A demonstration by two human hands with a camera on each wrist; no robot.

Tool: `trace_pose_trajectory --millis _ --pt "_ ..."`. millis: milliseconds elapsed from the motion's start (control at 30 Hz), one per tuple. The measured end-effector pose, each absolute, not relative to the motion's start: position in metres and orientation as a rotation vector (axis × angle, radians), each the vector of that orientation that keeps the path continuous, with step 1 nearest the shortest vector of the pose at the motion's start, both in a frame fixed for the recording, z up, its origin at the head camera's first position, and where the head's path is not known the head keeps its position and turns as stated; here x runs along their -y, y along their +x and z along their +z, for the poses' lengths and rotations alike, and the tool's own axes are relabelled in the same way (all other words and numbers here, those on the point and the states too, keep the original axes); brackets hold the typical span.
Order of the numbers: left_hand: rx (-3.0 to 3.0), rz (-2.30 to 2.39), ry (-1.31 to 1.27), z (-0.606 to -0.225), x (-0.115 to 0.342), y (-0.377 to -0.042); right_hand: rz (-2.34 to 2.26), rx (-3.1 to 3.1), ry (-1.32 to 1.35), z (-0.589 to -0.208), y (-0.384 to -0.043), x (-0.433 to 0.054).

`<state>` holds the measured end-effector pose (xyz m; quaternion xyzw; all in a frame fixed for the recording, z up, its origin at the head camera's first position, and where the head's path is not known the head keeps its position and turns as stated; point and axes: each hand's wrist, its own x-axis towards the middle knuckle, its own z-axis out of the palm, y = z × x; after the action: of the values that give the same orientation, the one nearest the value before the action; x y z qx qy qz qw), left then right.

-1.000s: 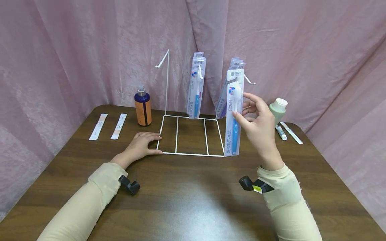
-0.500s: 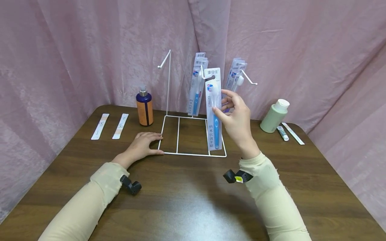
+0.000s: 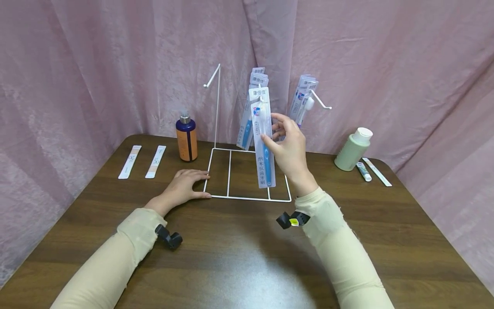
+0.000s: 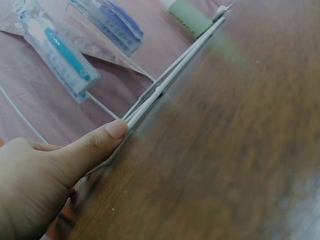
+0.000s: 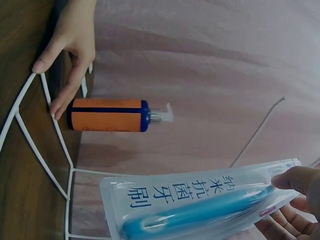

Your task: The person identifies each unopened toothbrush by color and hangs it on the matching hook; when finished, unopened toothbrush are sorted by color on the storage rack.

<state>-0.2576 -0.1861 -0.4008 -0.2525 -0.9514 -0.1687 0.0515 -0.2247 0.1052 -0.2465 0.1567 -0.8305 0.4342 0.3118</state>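
My right hand (image 3: 289, 146) pinches a blue toothbrush in a clear blister pack (image 3: 261, 141) by its right edge, thumb in front and fingers behind. The pack is upright, its top hole overlapping the tip of the middle hook in the head view. Behind it, more packed toothbrushes (image 3: 245, 128) hang on that hook. My left hand (image 3: 183, 189) rests on the white wire rack (image 3: 247, 198) at its front left corner, thumb at the corner and fingers along the side bar. In the left wrist view the thumb (image 4: 95, 145) presses the wire.
Several packed toothbrushes (image 3: 305, 94) hang on the right hook; the left hook (image 3: 212, 76) is bare. An orange pump bottle (image 3: 187, 139) and two flat sachets (image 3: 130, 162) lie left. At right are a green bottle (image 3: 353, 150), a small tube (image 3: 364, 171) and a narrow packet (image 3: 377, 172).
My right hand has carried the packed toothbrush leftward from before the right hook to the middle hook. The left hand has stayed on the rack's corner.
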Motion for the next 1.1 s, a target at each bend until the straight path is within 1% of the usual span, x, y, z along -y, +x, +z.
trace_pose_trajectory --millis 733,1100 --pt "2.894 -0.509 -0.776 -0.402 0.183 -0.259 1.134 2.130 0.278 -0.259 -0.277 -0.086" --pt "2.877 -0.501 -0.775 -0.402 0.188 -0.260 1.096 2.175 0.249 -0.259 -0.288 -0.078"
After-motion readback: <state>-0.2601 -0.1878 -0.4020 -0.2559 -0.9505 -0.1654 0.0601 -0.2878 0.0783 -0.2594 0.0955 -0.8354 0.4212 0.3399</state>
